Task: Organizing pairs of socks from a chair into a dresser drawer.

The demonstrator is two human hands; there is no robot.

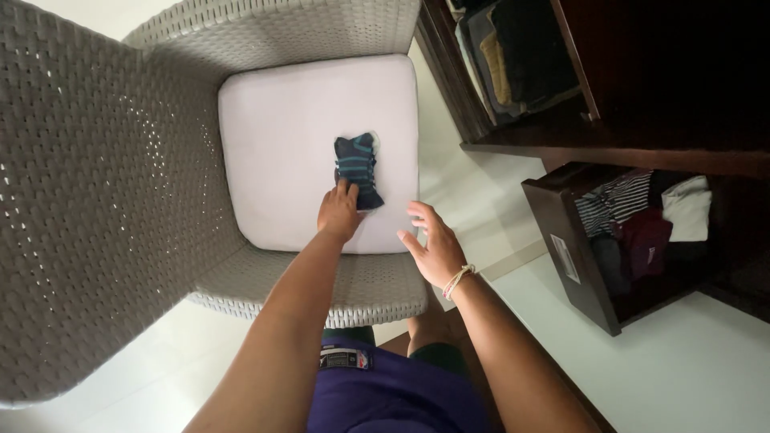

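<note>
One folded sock (358,167), left hand (338,212) touching

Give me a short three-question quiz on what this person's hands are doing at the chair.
1. True or false: the left hand touches the folded striped cloth.
2. What does the cloth lie on? A) the floor B) the pale seat cushion C) the open drawer
3. Is the right hand holding anything?

Key:
1. True; its fingers rest on the cloth's near edge.
2. B.
3. No; it hangs open over the cushion's near right corner, a corded bracelet on the wrist.
</note>
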